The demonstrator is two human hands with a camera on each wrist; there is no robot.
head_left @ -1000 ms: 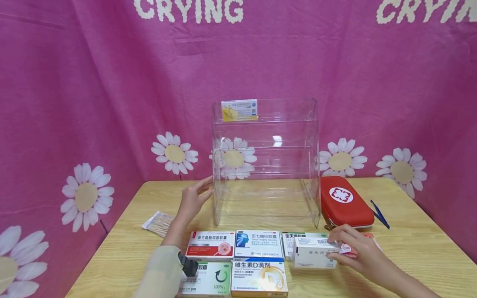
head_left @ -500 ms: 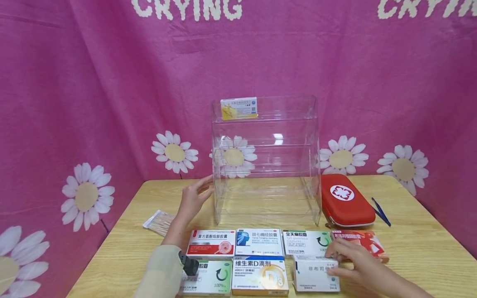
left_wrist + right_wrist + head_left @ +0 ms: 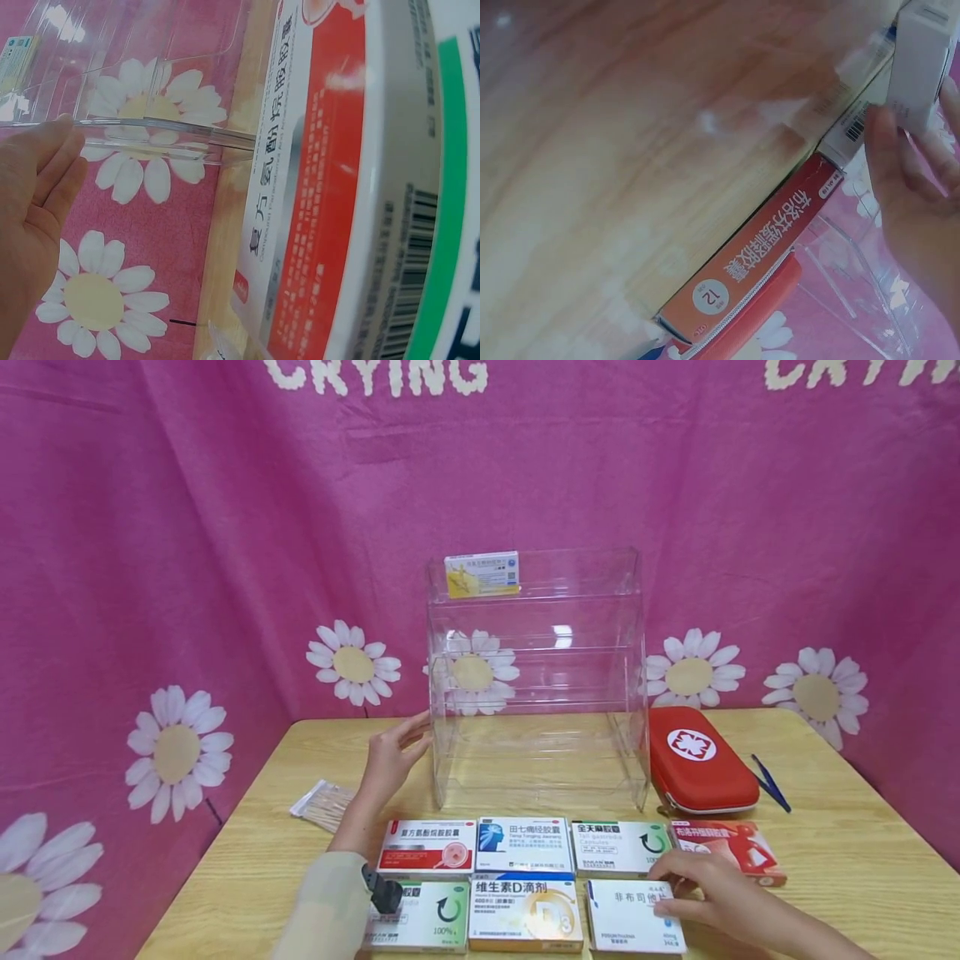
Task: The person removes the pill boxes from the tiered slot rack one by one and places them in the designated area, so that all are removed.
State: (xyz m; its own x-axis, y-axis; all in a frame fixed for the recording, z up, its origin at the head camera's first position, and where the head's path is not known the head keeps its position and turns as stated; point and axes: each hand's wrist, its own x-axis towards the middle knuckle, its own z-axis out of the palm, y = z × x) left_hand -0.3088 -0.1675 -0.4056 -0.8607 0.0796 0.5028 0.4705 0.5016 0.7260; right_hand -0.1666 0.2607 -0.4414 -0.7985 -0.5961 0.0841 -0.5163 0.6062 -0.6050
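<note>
With fingers nearly straight, my left hand (image 3: 390,764) touches the left side wall of a clear acrylic display rack (image 3: 540,697). In the left wrist view, the fingertips (image 3: 66,133) lie against the rack's side edge. My right hand (image 3: 723,893) pinches the right end of a white medicine box (image 3: 630,928), which lies face up at the right of the front row. The right wrist view shows this white box (image 3: 921,64) end-on between thumb and fingers. A yellow and white box (image 3: 482,575) leans in the rack's top tier.
Two rows of medicine boxes sit before the rack, among them a red and white box (image 3: 427,846), a vitamin D box (image 3: 525,914) and a red box (image 3: 731,850). Cotton swabs (image 3: 326,806) lie left; a red first-aid case (image 3: 701,764) and blue tweezers (image 3: 771,785) lie right.
My right hand has brought the white box toward me and down, from over the back row to the front row, tilting it flatter. The left hand stays on the rack.
</note>
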